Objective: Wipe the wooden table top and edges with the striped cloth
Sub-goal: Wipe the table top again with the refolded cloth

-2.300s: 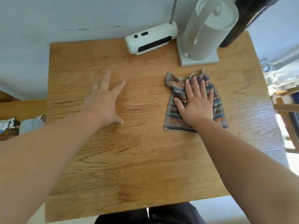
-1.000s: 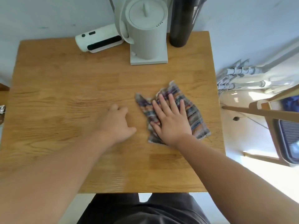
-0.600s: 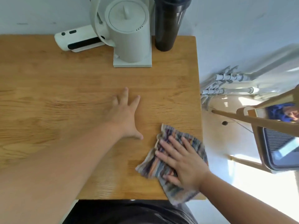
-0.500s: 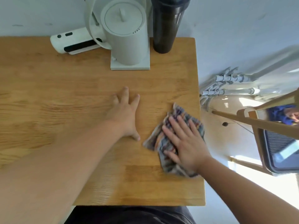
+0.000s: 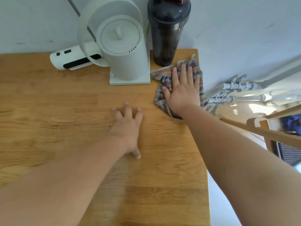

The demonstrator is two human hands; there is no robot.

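Observation:
The striped cloth (image 5: 164,75) lies bunched at the far right corner of the wooden table (image 5: 65,111), overlapping its right edge. My right hand (image 5: 183,91) presses flat on the cloth with fingers spread, just in front of the dark bottle. My left hand (image 5: 127,129) rests on the bare wood near the table's middle, fingers apart, holding nothing.
A white kettle on its base (image 5: 123,51) and a dark shaker bottle (image 5: 167,33) stand at the back against the wall. A white oblong device (image 5: 71,59) lies left of the kettle. Pipes (image 5: 236,90) and a wooden chair (image 5: 268,128) are off the right edge.
My right hand has pushed the cloth along the right edge from the near part of the table to the far corner by the bottle. My left hand stayed on the wood.

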